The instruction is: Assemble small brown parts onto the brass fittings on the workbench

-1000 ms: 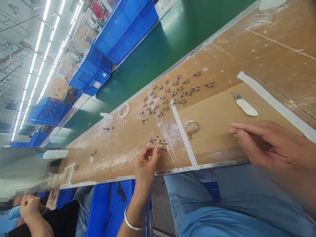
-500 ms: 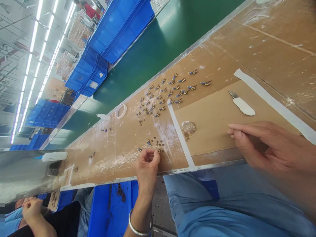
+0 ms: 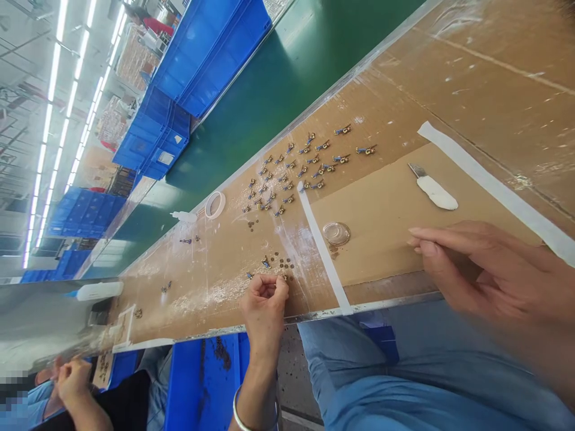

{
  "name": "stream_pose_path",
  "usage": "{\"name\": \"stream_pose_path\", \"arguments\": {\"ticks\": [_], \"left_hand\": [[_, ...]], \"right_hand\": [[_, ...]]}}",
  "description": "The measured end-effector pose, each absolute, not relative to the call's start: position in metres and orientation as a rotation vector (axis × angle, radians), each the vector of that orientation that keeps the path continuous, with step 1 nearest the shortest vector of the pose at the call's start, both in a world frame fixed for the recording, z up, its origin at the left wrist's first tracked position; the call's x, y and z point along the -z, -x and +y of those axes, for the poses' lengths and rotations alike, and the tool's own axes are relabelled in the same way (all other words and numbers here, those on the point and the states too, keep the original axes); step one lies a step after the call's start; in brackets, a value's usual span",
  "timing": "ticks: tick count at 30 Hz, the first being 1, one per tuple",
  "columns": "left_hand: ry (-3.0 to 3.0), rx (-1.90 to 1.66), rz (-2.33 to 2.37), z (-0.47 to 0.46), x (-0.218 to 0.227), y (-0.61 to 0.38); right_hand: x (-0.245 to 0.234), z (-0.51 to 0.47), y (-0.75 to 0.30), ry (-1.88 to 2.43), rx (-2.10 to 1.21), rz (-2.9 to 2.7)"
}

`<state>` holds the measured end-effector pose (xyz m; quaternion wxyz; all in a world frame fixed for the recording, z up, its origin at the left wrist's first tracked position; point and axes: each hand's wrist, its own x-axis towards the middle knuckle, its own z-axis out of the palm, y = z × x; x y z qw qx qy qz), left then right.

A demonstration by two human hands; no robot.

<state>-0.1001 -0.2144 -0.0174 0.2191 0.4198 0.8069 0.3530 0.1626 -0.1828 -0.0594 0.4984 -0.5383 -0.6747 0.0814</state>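
Observation:
My left hand (image 3: 264, 302) is at the table's near edge, thumb and forefinger pinched together. What it holds, if anything, is too small to make out. Just past its fingertips lie several small dark round pieces (image 3: 282, 261) and a small blue-and-gold figure (image 3: 266, 262). Over the brown sheet, my right hand (image 3: 487, 272) is closed in a pinch, and anything in it cannot be made out. A knife with a white-wrapped handle (image 3: 436, 192) lies beyond that hand. Between my hands sits a shallow clear dish (image 3: 336, 233). Several more small figures (image 3: 313, 160) lie spread across the table further back.
White tape strips (image 3: 324, 251) cross the brown table (image 3: 224, 257). A tape roll (image 3: 215, 205) and a small white bottle (image 3: 183, 216) sit near the green belt (image 3: 251, 114), backed by blue crates (image 3: 211, 54). Another person's hands (image 3: 74, 378) are at lower left.
The view has shifted slightly, so the table things appear a little further left. Both hands keep their pinched shape and nearly the same places.

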Motion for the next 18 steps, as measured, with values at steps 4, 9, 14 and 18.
{"name": "stream_pose_path", "arguments": {"ticks": [4, 9, 14, 18], "left_hand": [[-1.132, -0.946, 2.271, -0.2115, 0.0164, 0.0982], [-1.186, -0.851, 2.351, -0.2103, 0.0159, 0.0971], [-1.392, -0.741, 2.432, -0.2127, 0.0184, 0.0966], [-1.483, -0.717, 2.441, -0.2126, 0.0181, 0.0981]], "right_hand": [[0.0571, -0.1821, -0.1634, 1.277, -0.181, -1.65], [0.0609, -0.1837, -0.164, 1.279, -0.143, -1.634], [0.0601, -0.1837, -0.1641, 1.228, -0.12, -1.648], [0.057, -0.1819, -0.1627, 1.22, -0.066, -1.661]]}}
